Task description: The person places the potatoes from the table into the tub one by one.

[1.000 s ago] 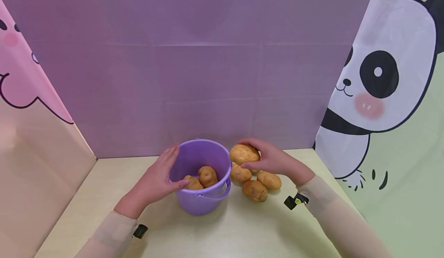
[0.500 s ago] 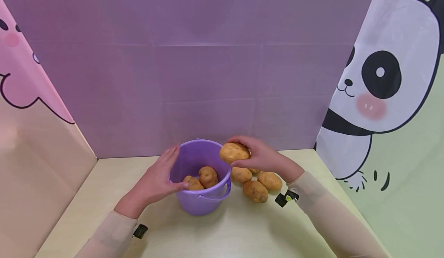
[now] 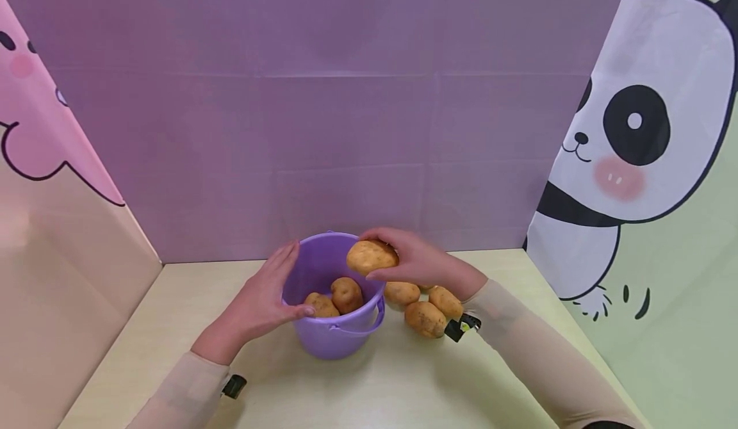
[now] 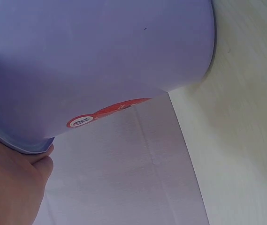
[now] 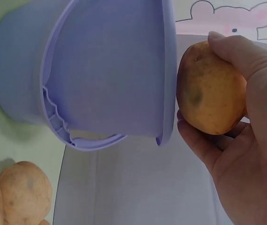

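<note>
A purple bucket [image 3: 333, 336] stands upright on the table, with two potatoes [image 3: 346, 295] visible inside. My left hand [image 3: 262, 298] holds the bucket's left rim, thumb over the near edge and fingers along the far side. In the left wrist view, the bucket wall [image 4: 100, 56] fills much of the picture. Above the right part of the bucket's opening, my right hand [image 3: 415, 262] grips another potato [image 3: 371, 257] between thumb and fingers. That held potato [image 5: 210, 89] is beside the rim in the right wrist view.
Several loose potatoes [image 3: 425, 319] lie on the pale table [image 3: 357, 390] to the right of the bucket. The bucket's handle [image 3: 363, 328] hangs down on its near right side. A purple backdrop [image 3: 346, 128] rises behind, with printed side panels left and right.
My right hand has moved left, carrying the potato from above the loose potatoes to over the bucket's opening. The left hand and the bucket have stayed in place.
</note>
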Demonstrator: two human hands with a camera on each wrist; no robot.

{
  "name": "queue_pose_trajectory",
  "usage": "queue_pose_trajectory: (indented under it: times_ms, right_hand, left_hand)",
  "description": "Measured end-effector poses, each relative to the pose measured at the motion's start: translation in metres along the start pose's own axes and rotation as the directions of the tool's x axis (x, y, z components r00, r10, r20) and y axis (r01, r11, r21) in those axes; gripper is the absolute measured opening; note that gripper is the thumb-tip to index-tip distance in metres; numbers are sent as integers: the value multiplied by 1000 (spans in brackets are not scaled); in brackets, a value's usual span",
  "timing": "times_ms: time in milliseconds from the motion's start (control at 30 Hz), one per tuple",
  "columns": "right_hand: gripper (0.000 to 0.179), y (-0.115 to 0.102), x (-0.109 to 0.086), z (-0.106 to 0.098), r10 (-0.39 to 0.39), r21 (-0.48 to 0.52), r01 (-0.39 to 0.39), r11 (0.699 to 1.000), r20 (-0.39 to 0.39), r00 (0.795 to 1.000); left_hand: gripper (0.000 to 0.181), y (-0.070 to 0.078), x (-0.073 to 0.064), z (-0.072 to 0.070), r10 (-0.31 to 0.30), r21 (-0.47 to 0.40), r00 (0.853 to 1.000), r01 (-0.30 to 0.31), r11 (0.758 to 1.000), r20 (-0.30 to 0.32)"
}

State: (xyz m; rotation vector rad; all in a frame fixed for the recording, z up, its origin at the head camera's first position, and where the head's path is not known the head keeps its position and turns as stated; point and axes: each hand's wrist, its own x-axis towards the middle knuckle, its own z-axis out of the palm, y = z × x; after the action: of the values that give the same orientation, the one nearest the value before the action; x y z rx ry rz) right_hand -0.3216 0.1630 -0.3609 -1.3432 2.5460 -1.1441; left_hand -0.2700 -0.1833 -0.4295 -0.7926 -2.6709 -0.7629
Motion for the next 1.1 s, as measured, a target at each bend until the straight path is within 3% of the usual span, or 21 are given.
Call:
queue_pose_trajectory:
  times_ms: [1100]
  right_hand:
    - [63, -11, 42, 36, -151, -101, 162, 982, 116, 982]
  left_hand:
    - [130, 2, -1, -1, -15, 1, 1000, 15, 1000, 8]
